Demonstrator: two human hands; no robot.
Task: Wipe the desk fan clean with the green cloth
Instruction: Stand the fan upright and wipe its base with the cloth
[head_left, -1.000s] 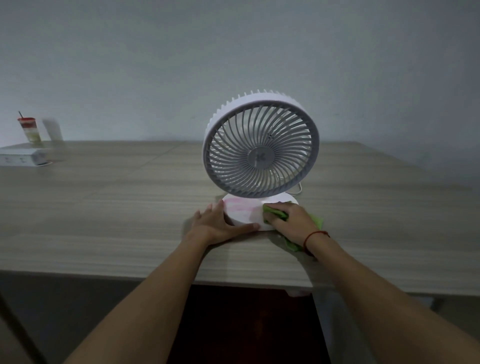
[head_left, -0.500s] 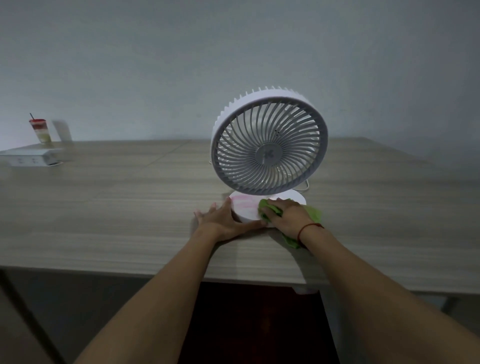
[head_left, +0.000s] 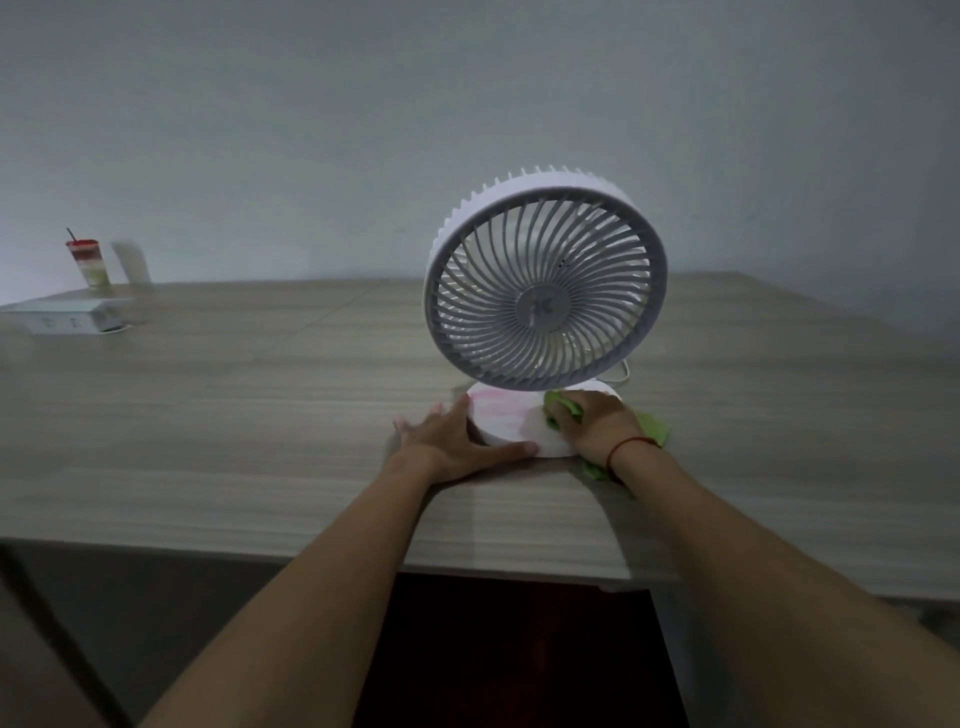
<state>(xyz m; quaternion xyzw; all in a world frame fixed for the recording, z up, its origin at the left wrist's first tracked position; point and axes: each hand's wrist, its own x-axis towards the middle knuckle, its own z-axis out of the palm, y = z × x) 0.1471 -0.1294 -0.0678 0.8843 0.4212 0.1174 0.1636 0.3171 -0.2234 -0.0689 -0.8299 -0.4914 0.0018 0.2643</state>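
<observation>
Nearest us, our two bare forearms rise from the bottom of the frame, cut off at the lower edge. Our left hand (head_left: 451, 439) lies flat and spread on the wooden surface (head_left: 234, 415), thumb and palm pressed against the front left rim of the desk fan (head_left: 545, 306), gripping nothing. Our right hand (head_left: 592, 423), a red cord at its wrist, is closed over the green cloth (head_left: 563, 410) and presses it onto the right side of the fan's round white base. Most of the cloth is hidden beneath that hand; only a bunched fold shows by the fingers and loose corners stick out to the right and below the wrist. The base carries a faint pink smear, its far part covered by the tilted grille. Behind the grille the blades are dim and hard to make out; a thin cable loops out at the right. At the far left a white box (head_left: 67, 317) and a layered drink cup (head_left: 89, 262) stand blurred by the wall.
</observation>
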